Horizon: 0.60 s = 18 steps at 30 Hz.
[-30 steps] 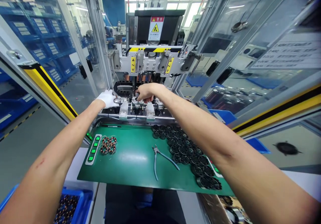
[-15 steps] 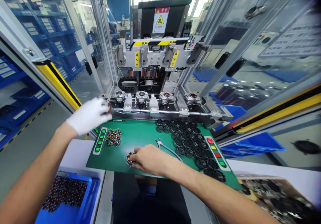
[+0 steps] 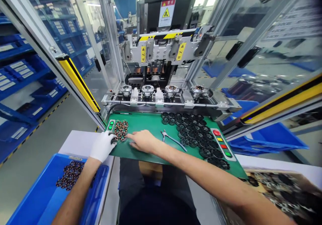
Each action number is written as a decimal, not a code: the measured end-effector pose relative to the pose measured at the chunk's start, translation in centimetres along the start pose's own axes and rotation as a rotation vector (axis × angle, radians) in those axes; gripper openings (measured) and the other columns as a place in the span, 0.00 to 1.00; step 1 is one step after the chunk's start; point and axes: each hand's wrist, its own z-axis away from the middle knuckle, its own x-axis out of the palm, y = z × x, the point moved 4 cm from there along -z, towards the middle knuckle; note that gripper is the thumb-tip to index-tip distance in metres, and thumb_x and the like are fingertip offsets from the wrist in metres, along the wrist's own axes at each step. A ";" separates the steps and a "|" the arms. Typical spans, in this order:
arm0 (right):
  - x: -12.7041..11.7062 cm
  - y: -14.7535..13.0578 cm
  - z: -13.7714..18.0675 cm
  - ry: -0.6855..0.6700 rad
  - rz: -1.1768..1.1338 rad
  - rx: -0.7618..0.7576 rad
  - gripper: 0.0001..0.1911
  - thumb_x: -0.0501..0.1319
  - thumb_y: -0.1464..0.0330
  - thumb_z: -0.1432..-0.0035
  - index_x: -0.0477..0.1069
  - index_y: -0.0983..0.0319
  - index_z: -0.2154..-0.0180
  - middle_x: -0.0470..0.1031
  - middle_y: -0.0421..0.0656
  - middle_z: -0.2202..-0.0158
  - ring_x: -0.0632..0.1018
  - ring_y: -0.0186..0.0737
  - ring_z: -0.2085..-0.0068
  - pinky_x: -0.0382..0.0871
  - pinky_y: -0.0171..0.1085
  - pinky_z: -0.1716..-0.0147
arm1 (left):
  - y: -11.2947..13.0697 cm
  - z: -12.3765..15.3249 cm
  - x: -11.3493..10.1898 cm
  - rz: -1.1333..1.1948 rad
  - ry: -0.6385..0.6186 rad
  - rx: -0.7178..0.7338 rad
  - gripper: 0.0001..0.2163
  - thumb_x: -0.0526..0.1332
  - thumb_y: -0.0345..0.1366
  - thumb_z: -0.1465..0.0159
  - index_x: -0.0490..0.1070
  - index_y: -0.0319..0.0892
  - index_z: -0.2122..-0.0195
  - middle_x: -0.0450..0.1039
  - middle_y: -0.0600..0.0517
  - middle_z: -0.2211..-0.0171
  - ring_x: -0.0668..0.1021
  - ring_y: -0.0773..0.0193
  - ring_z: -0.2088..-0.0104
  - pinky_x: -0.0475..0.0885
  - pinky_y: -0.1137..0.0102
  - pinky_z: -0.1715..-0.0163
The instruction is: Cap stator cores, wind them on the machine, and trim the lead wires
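Note:
Copper-wound motor stators lie bunched at the left of the green work mat. My left hand, in a white glove, is at the front left of this group, its fingers curled on a stator that they partly hide. From the other side my bare right hand reaches in. Its index finger points at the group's right edge, with the thumb apart below, and nothing shows between them. Whether the fingertip touches a stator I cannot tell.
Diagonal cutters lie mid-mat, beside several black ring-shaped parts. Button panels flank the mat. Behind it stands a machine with round metal fixtures. A blue bin of stators is at lower left, a carton at lower right.
My left hand has come down from near the machine's left end to the stators. My right hand has moved forward and left; the stator it held at the mat's front now appears among the group.

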 end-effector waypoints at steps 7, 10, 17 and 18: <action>-6.1 11.8 12.6 0.029 0.020 0.242 0.19 0.67 0.60 0.22 0.84 0.52 0.35 0.91 0.49 0.44 0.90 0.55 0.44 0.80 0.44 0.48 | 3.5 -1.5 -7.4 0.061 0.203 0.147 0.15 0.63 0.47 0.21 0.86 0.50 0.42 0.80 0.41 0.32 0.82 0.40 0.35 0.80 0.47 0.32; -10.7 19.3 15.7 0.086 0.057 0.426 0.19 0.67 0.62 0.24 0.85 0.54 0.36 0.92 0.50 0.48 0.90 0.55 0.47 0.80 0.47 0.45 | 8.7 -6.5 -11.5 0.087 0.334 0.316 0.18 0.63 0.49 0.21 0.85 0.48 0.40 0.78 0.40 0.31 0.81 0.41 0.35 0.78 0.47 0.30; -17.2 32.5 16.6 0.201 0.083 0.772 0.26 0.70 0.61 0.21 0.75 0.62 0.29 0.82 0.55 0.35 0.85 0.55 0.37 0.82 0.57 0.35 | 24.0 -24.6 -15.3 -0.077 0.323 0.409 0.22 0.68 0.45 0.24 0.84 0.43 0.32 0.72 0.37 0.24 0.75 0.35 0.28 0.73 0.47 0.30; -17.2 33.5 16.3 0.187 0.060 0.788 0.26 0.71 0.59 0.21 0.76 0.61 0.30 0.81 0.53 0.33 0.85 0.54 0.37 0.83 0.57 0.36 | 25.5 -26.8 -15.0 -0.105 0.301 0.414 0.23 0.69 0.46 0.25 0.84 0.43 0.32 0.72 0.37 0.24 0.74 0.34 0.28 0.73 0.48 0.30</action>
